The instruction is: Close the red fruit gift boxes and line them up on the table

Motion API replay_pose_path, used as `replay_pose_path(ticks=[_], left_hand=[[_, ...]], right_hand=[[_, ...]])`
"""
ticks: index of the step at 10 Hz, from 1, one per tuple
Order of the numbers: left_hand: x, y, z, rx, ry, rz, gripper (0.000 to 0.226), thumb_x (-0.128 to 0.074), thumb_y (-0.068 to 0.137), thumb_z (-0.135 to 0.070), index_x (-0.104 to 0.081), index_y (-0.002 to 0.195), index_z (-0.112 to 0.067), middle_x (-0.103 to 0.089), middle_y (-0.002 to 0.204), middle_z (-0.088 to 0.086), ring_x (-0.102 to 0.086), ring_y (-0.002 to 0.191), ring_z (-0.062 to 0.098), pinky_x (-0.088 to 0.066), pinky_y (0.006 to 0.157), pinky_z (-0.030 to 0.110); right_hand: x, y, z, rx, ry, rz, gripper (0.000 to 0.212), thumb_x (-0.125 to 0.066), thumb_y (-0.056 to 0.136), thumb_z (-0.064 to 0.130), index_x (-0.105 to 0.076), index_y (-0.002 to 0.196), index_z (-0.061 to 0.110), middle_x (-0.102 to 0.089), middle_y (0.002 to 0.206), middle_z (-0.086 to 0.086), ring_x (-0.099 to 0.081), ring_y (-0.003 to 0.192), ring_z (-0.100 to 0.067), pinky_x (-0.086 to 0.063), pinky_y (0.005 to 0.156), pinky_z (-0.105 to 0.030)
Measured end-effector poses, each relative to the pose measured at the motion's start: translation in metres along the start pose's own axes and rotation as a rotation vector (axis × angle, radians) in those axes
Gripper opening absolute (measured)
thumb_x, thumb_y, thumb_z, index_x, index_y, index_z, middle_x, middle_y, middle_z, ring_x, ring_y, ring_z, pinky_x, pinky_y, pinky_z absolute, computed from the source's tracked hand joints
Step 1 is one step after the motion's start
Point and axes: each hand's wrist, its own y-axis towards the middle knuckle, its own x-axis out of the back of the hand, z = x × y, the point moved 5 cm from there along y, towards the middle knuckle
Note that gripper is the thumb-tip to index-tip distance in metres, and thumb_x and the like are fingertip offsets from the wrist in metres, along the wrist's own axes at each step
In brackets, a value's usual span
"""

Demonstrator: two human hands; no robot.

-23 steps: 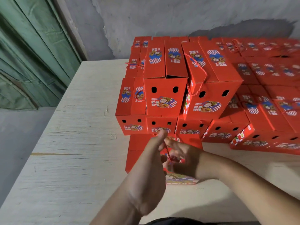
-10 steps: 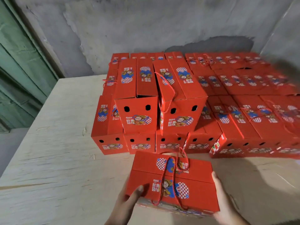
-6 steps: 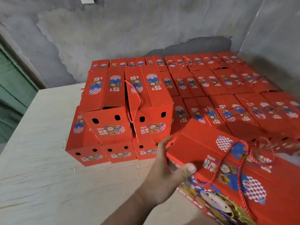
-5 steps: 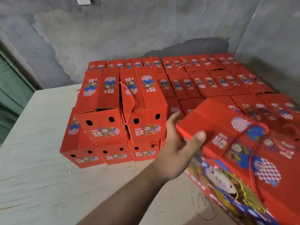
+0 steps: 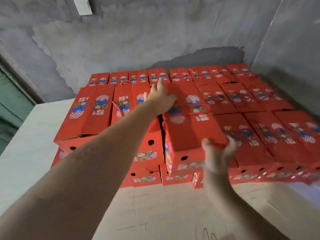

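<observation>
Holding one closed red box (image 5: 192, 129) atop the stacked boxes (image 5: 259, 101): my left hand (image 5: 161, 99) flat on its lid, fingers apart; right hand (image 5: 218, 153) fingers clamped on its near corner. Two upper-tier boxes (image 5: 97, 111) crowd its left; desk (image 5: 155, 213) below.

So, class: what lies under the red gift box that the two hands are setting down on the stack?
Under the red cardboard gift box sit more closed red boxes of the bottom layer, their printed fronts showing. The left hand and right hand hold it; the tops beneath are covered.
</observation>
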Motion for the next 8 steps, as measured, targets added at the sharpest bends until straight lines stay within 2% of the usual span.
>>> replay_pose_path(ticks=[1,2,3,4,5,6,7,8], left_hand=[[-0.023,-0.003,0.007,-0.191,0.507,0.057,0.069,-0.018,0.104,-0.058,-0.014,0.164,-0.024,-0.008,0.172,0.008,-0.007,0.157,0.035,0.004,0.127,0.052],[-0.026,-0.013,0.0,-0.253,0.52,0.003,0.071,-0.011,0.103,-0.064,-0.024,0.162,-0.027,-0.016,0.171,0.003,-0.011,0.157,0.03,0.003,0.128,0.048],[-0.02,-0.022,-0.015,-0.336,0.646,-0.132,0.052,-0.021,0.109,-0.045,-0.051,0.145,-0.021,-0.05,0.152,0.005,-0.044,0.142,0.029,-0.019,0.124,0.045],[-0.025,-0.037,-0.03,-0.293,0.76,-0.04,0.048,-0.023,0.11,-0.041,-0.047,0.145,-0.019,-0.047,0.151,0.011,-0.043,0.142,0.032,-0.022,0.124,0.046],[-0.051,-0.083,-0.032,-0.264,0.627,0.076,0.072,-0.015,0.104,-0.062,-0.018,0.162,-0.02,-0.009,0.17,0.017,-0.005,0.157,0.039,-0.005,0.128,0.051],[-0.069,-0.138,-0.03,-0.455,0.545,-0.03,0.082,-0.011,0.097,-0.068,-0.008,0.165,-0.022,-0.001,0.172,0.012,0.002,0.159,0.032,0.0,0.128,0.048],[-0.069,-0.184,0.004,-0.617,0.526,-0.192,0.068,-0.045,0.101,-0.05,-0.025,0.162,-0.027,-0.009,0.172,0.008,-0.009,0.159,0.028,-0.005,0.129,0.048],[-0.066,-0.24,0.086,-0.572,0.423,-0.256,0.048,-0.062,0.095,-0.038,-0.055,0.143,-0.035,-0.016,0.171,0.001,-0.028,0.154,0.026,-0.029,0.122,0.056]], right_hand=[[-0.022,0.001,-0.005,0.09,-0.154,0.167,0.099,-0.059,0.074,0.065,-0.032,0.151,0.009,-0.04,0.147,-0.005,-0.037,0.136,-0.015,-0.03,0.116,-0.041],[-0.031,0.002,-0.015,0.037,-0.127,0.121,0.099,-0.058,0.072,0.063,-0.029,0.151,0.012,-0.04,0.145,0.0,-0.04,0.136,-0.018,-0.035,0.115,-0.049],[-0.031,0.003,-0.025,0.037,-0.167,0.112,0.108,-0.055,0.073,0.079,-0.022,0.156,0.017,-0.028,0.144,0.018,-0.028,0.137,0.0,-0.027,0.12,-0.049],[-0.03,0.002,-0.034,0.007,-0.203,0.16,0.115,-0.041,0.07,0.098,-0.012,0.158,0.031,-0.015,0.149,0.024,-0.008,0.14,0.019,-0.018,0.123,-0.052],[-0.023,0.003,-0.038,0.089,-0.19,0.206,0.092,-0.057,0.082,0.075,-0.021,0.154,0.03,-0.029,0.154,0.01,-0.028,0.145,-0.009,-0.032,0.116,-0.058],[-0.021,-0.005,-0.033,0.218,-0.156,0.388,0.097,-0.068,0.089,0.052,-0.007,0.161,0.03,-0.02,0.165,0.012,-0.024,0.152,-0.015,-0.029,0.121,-0.054],[-0.002,-0.013,-0.041,0.347,-0.291,0.561,0.101,-0.055,0.093,0.063,0.007,0.163,0.023,-0.001,0.171,0.01,-0.007,0.158,-0.016,-0.018,0.126,-0.049],[0.053,-0.035,-0.073,0.294,-0.417,0.655,0.099,-0.06,0.093,0.051,0.012,0.161,0.039,0.008,0.17,0.017,-0.004,0.158,-0.017,-0.021,0.122,-0.063]])
